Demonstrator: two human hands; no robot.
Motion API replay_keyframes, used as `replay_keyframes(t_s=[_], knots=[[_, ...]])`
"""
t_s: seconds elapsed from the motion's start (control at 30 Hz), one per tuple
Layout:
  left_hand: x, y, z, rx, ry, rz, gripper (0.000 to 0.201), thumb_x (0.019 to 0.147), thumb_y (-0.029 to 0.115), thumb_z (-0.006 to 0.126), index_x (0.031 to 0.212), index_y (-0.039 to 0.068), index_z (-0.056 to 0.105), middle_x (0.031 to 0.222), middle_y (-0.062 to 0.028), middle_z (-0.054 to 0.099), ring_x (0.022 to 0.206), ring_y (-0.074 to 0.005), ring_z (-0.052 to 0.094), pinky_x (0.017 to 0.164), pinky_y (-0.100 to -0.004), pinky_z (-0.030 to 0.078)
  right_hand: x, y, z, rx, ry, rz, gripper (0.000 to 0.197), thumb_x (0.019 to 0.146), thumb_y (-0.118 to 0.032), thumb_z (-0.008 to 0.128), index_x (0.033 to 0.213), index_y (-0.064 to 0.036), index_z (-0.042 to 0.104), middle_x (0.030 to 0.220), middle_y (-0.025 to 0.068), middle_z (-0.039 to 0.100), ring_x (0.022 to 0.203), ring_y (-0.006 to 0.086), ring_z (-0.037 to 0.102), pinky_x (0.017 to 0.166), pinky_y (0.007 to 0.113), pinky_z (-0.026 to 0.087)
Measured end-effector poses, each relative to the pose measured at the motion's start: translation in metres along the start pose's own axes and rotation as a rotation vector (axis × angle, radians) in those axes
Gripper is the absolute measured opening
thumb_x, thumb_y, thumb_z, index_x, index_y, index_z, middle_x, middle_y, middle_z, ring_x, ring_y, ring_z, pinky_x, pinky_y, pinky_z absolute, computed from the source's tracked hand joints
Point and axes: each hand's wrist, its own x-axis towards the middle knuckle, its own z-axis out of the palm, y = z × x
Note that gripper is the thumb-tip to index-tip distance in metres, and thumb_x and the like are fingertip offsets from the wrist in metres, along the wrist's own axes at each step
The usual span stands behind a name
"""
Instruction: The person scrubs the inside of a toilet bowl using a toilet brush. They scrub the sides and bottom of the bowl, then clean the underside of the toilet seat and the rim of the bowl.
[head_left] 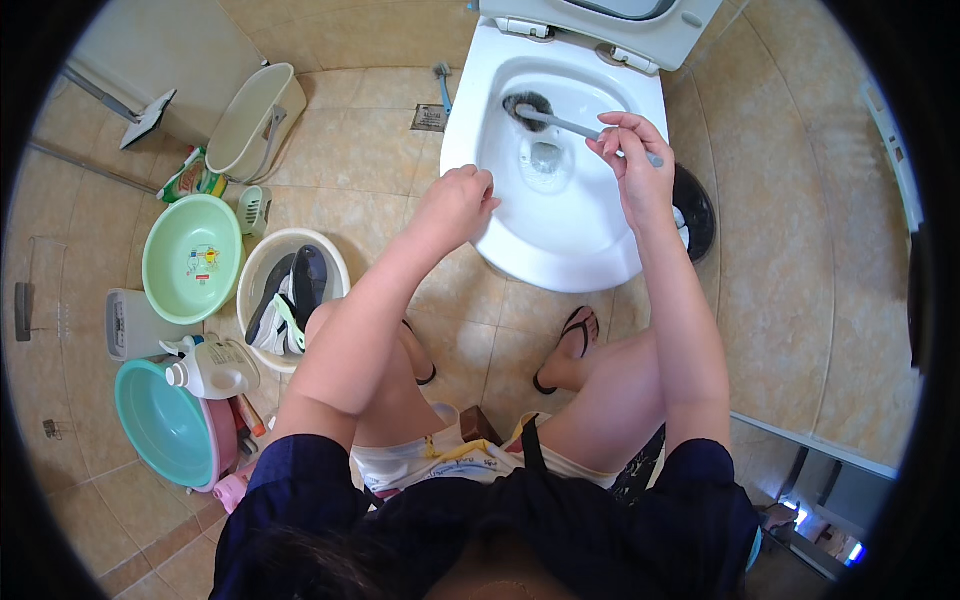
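In front of me stands a white toilet (575, 265) with its seat and lid raised and a little water at the bottom of the bowl. My right hand (640, 165) is closed on the grey handle of a toilet brush (565, 124), its fingers pinching near the handle's end. The brush's dark bristle head touches the upper left inner wall of the bowl. At the left rim, my left hand (456, 206) is loosely curled with the fingers bent in; nothing shows in it. Its palm side is hidden.
At my left are a cream basin with shoes (344, 272), a green basin (160, 250), a teal basin (130, 400), a white jug (222, 368) and a beige bin (235, 130). A small brush (445, 88) lies by the floor drain (430, 118). A black bin (703, 215) stands right of the toilet.
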Motion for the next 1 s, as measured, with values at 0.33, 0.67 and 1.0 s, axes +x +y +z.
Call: replay_keyframes(t_s=[0.33,0.67,1.0], knots=[[0.003,0.002,-0.003,0.011,-0.023,0.003,0.015,0.081,0.016,0.064,0.082,0.001,0.060,0.080,-0.0144,0.060,0.078,-0.0325,0.059,0.071,-0.0408,0.048,-0.001,0.009,-0.008,-0.001,0.003,0.052,0.021,0.085,-0.004,0.047,0.097,0.0005,0.064,0.070,0.0009,0.056,0.075,0.0100,0.056,0.077,0.026,0.048],[0.001,0.005,-0.005,0.028,-0.039,-0.006,0.015,0.082,0.017,0.063,0.082,0.001,0.061,0.081,-0.0140,0.060,0.080,-0.0322,0.059,0.072,-0.0407,0.048,-0.005,-0.004,0.000,0.059,0.033,-0.003,0.021,0.086,-0.001,0.045,0.097,-0.0006,0.064,0.070,-0.0002,0.055,0.071,0.0072,0.053,0.073,0.024,0.047],[0.001,0.004,-0.005,0.022,-0.034,0.000,0.015,0.082,0.017,0.063,0.083,0.001,0.061,0.080,-0.0139,0.060,0.080,-0.0320,0.059,0.072,-0.0405,0.048,-0.005,0.001,-0.008,0.101,0.018,0.049,0.016,0.083,-0.001,0.047,0.089,0.0028,0.062,0.087,0.0061,0.061,0.073,0.0102,0.055,0.078,0.030,0.050]])
